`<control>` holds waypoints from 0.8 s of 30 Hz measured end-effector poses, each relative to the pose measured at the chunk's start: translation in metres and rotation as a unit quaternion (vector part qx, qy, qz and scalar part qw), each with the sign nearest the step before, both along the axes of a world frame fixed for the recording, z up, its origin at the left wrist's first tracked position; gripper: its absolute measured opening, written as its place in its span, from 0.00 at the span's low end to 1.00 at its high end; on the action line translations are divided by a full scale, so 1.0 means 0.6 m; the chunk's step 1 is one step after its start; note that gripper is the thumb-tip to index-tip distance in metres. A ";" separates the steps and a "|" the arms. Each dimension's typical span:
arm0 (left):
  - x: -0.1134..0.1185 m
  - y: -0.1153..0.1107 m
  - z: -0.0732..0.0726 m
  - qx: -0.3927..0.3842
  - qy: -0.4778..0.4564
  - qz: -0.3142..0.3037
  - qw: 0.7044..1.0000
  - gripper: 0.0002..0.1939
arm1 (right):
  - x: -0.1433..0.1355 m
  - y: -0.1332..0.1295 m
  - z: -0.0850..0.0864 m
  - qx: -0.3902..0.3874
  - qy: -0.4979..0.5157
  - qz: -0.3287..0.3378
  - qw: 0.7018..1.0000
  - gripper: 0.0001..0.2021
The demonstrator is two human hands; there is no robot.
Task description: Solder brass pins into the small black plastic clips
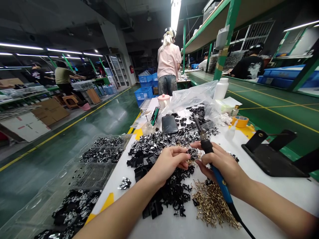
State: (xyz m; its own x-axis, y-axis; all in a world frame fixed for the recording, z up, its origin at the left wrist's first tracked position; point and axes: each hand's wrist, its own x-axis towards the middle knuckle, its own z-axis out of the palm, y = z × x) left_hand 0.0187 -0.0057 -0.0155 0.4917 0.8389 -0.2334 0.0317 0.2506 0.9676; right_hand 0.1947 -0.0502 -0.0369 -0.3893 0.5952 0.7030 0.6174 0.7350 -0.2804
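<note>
My left hand [165,164] is closed in a pinch on a small black and silver part [193,153], whose details are too small to make out. Opposite it, my right hand [225,166] grips a soldering iron [219,182] with a blue handle, its tip pointing up and away. Fingers of that hand also reach the same small part. Beneath both hands spreads a heap of black and silver metal parts [149,149]. Small gold-coloured bent pins [211,205] lie piled below my right hand.
A clear compartment tray [92,176] of parts is at left. A black phone [169,124], lidded mug [163,100], white bottle [221,89], plastic bag [191,94] and orange tape roll [240,121] stand behind. A black metal stand [271,159] sits right. Other people work farther off.
</note>
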 end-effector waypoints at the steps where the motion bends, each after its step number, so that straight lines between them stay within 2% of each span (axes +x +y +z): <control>1: 0.000 -0.001 0.000 0.003 0.003 -0.001 1.000 0.06 | 0.000 0.000 0.000 -0.002 -0.003 0.002 1.000 0.10; 7: 0.002 -0.002 -0.001 0.042 0.011 -0.007 0.999 0.08 | 0.001 -0.004 0.000 -0.030 -0.020 -0.006 0.999 0.10; 11: 0.002 -0.003 -0.003 0.131 -0.003 -0.017 0.991 0.12 | 0.003 -0.002 -0.002 -0.056 0.024 -0.021 0.998 0.07; 13: 0.000 -0.005 -0.002 0.199 0.025 -0.012 0.980 0.14 | 0.004 0.000 -0.002 -0.082 0.071 -0.025 0.994 0.06; 15: -0.002 -0.010 -0.001 0.300 0.077 -0.012 0.951 0.17 | 0.005 0.003 -0.001 -0.119 0.113 -0.028 0.986 0.07; 18: -0.005 -0.017 0.001 0.444 0.123 -0.006 0.888 0.16 | 0.004 0.004 0.002 -0.161 0.158 -0.025 0.974 0.10; 21: -0.010 -0.018 0.001 0.532 0.119 0.006 0.838 0.14 | 0.001 0.002 0.007 -0.192 0.197 -0.002 0.961 0.11; 24: -0.014 -0.016 0.005 0.595 0.119 -0.013 0.795 0.13 | -0.004 0.000 0.015 -0.230 0.240 0.042 0.942 0.11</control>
